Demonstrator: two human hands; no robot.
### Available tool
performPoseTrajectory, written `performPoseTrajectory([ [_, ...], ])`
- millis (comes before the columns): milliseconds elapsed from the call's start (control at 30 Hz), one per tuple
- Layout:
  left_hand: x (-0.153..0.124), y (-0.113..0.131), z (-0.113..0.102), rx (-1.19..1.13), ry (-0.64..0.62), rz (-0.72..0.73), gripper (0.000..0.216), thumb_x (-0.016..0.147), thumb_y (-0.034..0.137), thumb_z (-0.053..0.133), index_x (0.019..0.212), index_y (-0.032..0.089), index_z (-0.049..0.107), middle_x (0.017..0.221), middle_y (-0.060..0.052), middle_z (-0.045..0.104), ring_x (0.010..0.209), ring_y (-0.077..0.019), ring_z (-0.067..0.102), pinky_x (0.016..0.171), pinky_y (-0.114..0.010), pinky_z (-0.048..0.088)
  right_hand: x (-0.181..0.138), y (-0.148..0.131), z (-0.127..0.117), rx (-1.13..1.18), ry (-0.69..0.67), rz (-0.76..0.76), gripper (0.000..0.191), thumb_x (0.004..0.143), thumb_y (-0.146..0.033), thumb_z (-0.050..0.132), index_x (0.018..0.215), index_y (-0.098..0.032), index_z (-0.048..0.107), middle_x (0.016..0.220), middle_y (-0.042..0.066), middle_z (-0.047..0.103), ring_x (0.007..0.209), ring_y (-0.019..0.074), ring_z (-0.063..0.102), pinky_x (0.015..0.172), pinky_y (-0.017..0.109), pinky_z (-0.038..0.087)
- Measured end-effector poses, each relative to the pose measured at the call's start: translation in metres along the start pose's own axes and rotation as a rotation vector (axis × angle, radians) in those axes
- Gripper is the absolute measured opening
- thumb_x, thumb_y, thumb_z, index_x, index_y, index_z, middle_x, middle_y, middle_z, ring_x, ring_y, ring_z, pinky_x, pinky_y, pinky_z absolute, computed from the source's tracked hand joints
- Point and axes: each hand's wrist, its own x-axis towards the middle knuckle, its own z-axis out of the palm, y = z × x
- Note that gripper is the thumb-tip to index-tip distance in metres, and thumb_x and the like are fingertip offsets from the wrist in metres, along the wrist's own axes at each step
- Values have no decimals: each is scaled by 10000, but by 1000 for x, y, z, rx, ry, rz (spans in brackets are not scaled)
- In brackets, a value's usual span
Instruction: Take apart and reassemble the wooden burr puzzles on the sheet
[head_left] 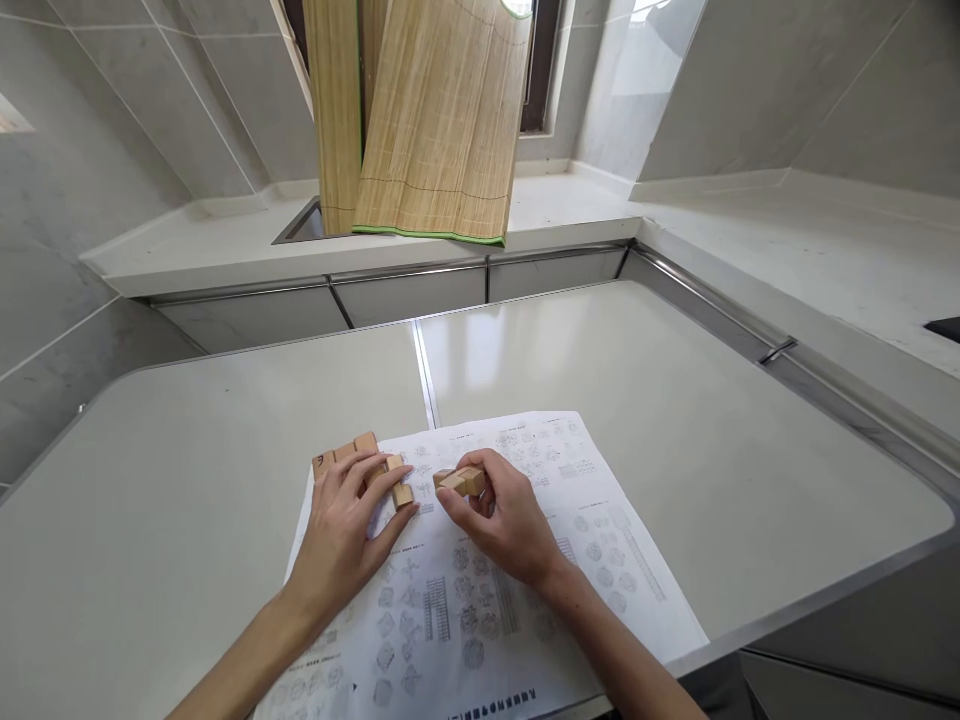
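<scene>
Between the thumb and fingers of my right hand (pixel 506 515) are notched wooden puzzle pieces (pixel 461 480), pressed together just above the printed sheet (pixel 544 640). My left hand (pixel 341 520) lies over other wooden pieces, its thumb and index finger around a small notched wooden piece (pixel 403 495). Its other fingers rest across the group, partly hiding it. At the back of that group, a row of wooden blocks (pixel 365 442) shows past the fingers, with a dark mark on the leftmost one. The sheet carries printed line diagrams and small tables.
The sheet lies on a pale folding table (pixel 675 400) with a metal seam (pixel 424 370) across it. Behind stands a white counter ledge (pixel 570 205) with a bamboo mat (pixel 442 130) hanging over a sink edge (pixel 300 222). Another counter (pixel 840 240) runs along the right.
</scene>
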Motion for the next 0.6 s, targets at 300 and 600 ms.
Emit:
performPoseTrajectory([
  [300,-2,-3,5,21,-21,-49,370,1005,418,624,1356,300,634,1365,-100,674,1364,-378,537,1125,-613,391,1,-1,-2,-5,-26,-7,364,929,-551,701,1046,-215,626,917,30,656,675,152,566,634,307,497],
  [600,-3,-5,8,-3,-29,-65,381,1015,409,596,1378,296,615,1439,-92,658,1443,-374,497,1192,-621,321,1,-1,-2,-36,-14,-22,370,923,-562,700,1043,-218,636,905,26,658,650,145,568,616,298,501],
])
